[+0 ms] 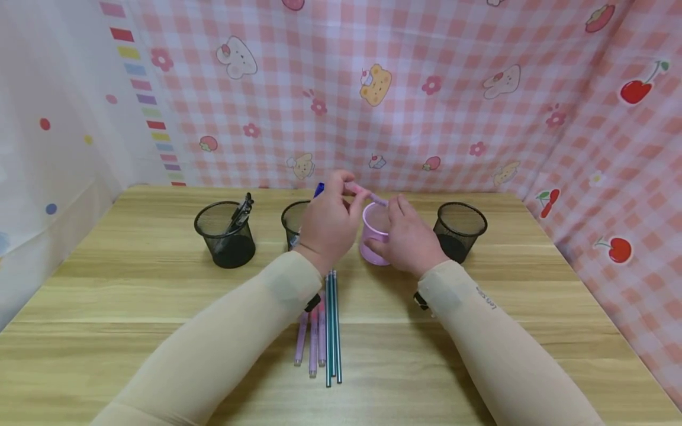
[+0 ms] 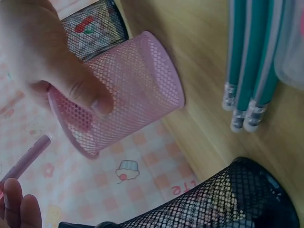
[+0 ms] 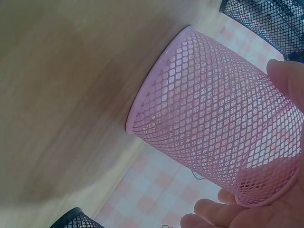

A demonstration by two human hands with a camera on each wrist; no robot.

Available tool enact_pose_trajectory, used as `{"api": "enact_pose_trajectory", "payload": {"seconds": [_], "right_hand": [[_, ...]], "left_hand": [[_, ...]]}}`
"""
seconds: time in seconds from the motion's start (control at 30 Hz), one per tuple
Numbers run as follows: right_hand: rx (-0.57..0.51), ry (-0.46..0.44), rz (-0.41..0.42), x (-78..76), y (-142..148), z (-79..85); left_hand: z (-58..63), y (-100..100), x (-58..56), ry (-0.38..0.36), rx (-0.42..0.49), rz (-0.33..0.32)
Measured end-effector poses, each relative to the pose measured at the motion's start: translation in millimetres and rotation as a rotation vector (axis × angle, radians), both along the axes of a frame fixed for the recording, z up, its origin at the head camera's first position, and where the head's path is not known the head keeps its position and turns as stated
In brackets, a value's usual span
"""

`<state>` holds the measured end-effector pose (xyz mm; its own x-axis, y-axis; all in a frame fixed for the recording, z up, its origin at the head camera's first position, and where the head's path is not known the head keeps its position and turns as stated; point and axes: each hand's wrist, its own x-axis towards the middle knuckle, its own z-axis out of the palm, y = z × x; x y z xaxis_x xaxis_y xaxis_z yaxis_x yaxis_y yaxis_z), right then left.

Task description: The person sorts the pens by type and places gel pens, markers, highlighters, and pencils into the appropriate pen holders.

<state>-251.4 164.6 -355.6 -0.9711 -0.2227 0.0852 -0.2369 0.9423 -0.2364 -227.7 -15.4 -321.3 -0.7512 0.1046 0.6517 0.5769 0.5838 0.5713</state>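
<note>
In the head view my left hand (image 1: 331,219) pinches a lilac and pink pen (image 1: 377,199) between thumb and fingers. The pen's end slants over the mouth of a pink mesh pen cup (image 1: 375,258). My right hand (image 1: 412,239) grips that cup at its rim, with the thumb (image 2: 90,97) against the near wall in the left wrist view. From the right wrist view, the other fingers (image 3: 216,213) lie along the far side of the rim. Upright on the table, the pink cup (image 3: 204,104) shows no pens through its mesh.
Three teal pencils (image 1: 333,331) and several lilac pens (image 1: 313,349) lie on the wooden table (image 1: 256,343), partly under my left forearm. A black mesh cup (image 1: 226,242) at left holds black pens. Another black cup (image 1: 292,220), with a blue-capped pen (image 1: 319,189), is half hidden. A third (image 1: 460,234) stands right.
</note>
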Motion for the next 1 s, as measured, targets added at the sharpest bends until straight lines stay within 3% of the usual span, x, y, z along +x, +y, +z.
{"api": "enact_pose_trajectory", "payload": {"seconds": [0.47, 1.0], "right_hand": [[0.01, 0.033, 0.015, 0.8, -1, 1.2], [0.046, 0.054, 0.028, 0.6, 0, 0.0]], "left_hand": [[-7.2, 3, -4.3, -0.055, -0.062, 0.045], [-14.2, 7, -4.8, -0.187, -0.142, 0.077]]}}
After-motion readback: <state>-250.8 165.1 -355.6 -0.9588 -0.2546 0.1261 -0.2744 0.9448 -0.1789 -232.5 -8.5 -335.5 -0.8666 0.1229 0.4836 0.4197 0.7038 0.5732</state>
